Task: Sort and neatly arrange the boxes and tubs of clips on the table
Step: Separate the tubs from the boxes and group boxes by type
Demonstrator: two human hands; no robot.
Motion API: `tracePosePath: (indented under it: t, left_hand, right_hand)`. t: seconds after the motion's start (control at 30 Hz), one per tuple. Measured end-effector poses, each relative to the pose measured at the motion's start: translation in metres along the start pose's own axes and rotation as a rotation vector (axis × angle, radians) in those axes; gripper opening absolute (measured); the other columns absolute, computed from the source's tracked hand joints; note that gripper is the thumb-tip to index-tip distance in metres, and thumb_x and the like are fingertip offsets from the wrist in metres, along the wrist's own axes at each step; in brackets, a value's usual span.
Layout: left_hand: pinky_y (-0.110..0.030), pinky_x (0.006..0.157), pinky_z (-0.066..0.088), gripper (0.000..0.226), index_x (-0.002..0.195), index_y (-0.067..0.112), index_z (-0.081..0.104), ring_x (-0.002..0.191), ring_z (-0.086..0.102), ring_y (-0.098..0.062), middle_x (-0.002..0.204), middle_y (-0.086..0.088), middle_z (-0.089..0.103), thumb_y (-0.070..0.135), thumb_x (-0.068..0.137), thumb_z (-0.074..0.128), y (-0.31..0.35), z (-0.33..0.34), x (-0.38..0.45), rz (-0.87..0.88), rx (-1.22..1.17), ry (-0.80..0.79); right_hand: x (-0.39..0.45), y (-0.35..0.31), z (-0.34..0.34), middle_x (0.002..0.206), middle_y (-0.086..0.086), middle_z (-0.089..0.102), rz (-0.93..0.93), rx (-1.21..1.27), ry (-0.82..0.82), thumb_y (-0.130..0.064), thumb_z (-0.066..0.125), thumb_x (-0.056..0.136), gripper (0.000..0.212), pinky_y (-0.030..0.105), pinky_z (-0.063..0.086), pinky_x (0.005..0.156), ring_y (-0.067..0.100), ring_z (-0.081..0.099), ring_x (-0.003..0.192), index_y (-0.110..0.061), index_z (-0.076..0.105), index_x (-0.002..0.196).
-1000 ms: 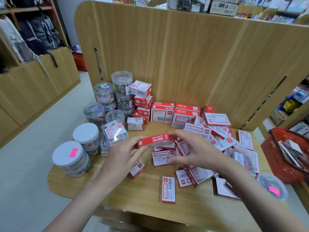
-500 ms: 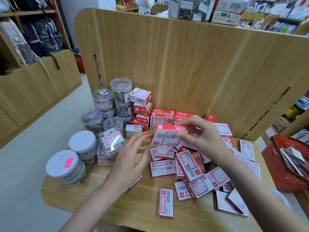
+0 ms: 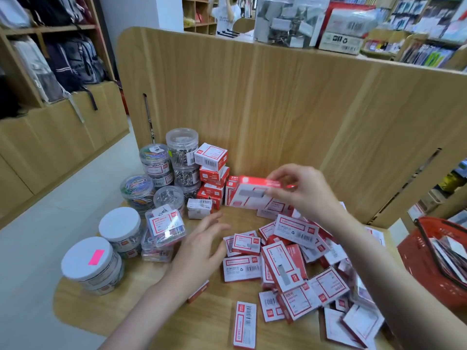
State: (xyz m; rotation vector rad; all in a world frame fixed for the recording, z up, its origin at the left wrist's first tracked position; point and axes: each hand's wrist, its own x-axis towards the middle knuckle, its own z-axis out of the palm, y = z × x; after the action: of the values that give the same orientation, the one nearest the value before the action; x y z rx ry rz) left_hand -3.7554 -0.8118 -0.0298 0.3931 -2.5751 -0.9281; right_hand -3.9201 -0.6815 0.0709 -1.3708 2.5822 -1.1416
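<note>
At six o'clock a lone box lies flat on the table. The left hand hovers at center, fingers spread, holding nothing. At three, loose boxes lie jumbled. Toward one o'clock, the right hand pinches a red-and-white box. Tubs stand at ten.

This is a stationery shop. Backpacks hang on wooden shelving at the far left above closed wooden cabinets. A tall wooden partition backs the small wooden table, and packaged goods sit on its top. Racks of pens and notebooks fill the far right. A red shopping basket stands at the right. Many identical boxed goods with barcodes and a tub with a pink price sticker lie on the table.
</note>
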Motion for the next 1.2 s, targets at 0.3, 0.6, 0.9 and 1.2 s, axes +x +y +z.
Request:
tracePosePath:
  t: [0.3, 0.6, 0.9, 1.2]
  left_hand:
    - [-0.015, 0.095, 0.028, 0.029, 0.119, 0.024, 0.059, 0.126, 0.041, -0.006, 0.143, 0.011, 0.036, 0.021, 0.09, 0.054, -0.006, 0.007, -0.003, -0.038, 0.024, -0.026]
    - [-0.012, 0.096, 0.031, 0.054, 0.122, 0.022, 0.057, 0.114, 0.045, -0.001, 0.121, 0.012, 0.054, 0.049, 0.078, 0.039, 0.002, 0.013, -0.007, 0.11, -0.004, -0.133]
    - [-0.029, 0.077, 0.04, 0.044, 0.103, 0.016, 0.064, 0.091, 0.052, -0.019, 0.098, 0.002, 0.061, 0.04, 0.079, 0.035, 0.0, 0.012, 0.001, 0.121, 0.213, -0.018]
    - [-0.023, 0.073, 0.036, 0.028, 0.1, 0.017, 0.065, 0.091, 0.057, -0.02, 0.096, 0.004, 0.067, 0.028, 0.082, 0.047, -0.006, 0.01, -0.01, 0.026, 0.249, 0.017]
  right_hand:
    - [0.01, -0.003, 0.042, 0.102, 0.005, 0.06, -0.123, -0.447, -0.124, -0.024, 0.057, 0.087, 0.023, 0.034, 0.041, 0.075, 0.026, 0.056, 0.096, -0.013, 0.059, 0.107]
    - [-0.057, 0.007, -0.023, 0.09, -0.01, 0.064, -0.118, -0.075, -0.278, -0.027, 0.076, 0.073, 0.026, 0.014, 0.043, 0.075, 0.001, 0.055, 0.086, -0.018, 0.066, 0.096]
    - [-0.077, 0.008, 0.009, 0.1, 0.001, 0.061, -0.153, -0.241, -0.233, -0.039, 0.062, 0.078, 0.032, 0.021, 0.034, 0.084, 0.018, 0.05, 0.097, -0.015, 0.063, 0.098]
    - [-0.002, -0.008, 0.061, 0.116, 0.008, 0.056, -0.119, -0.612, -0.543, -0.046, 0.061, 0.083, 0.049, 0.037, 0.044, 0.081, 0.027, 0.052, 0.107, -0.01, 0.05, 0.115]
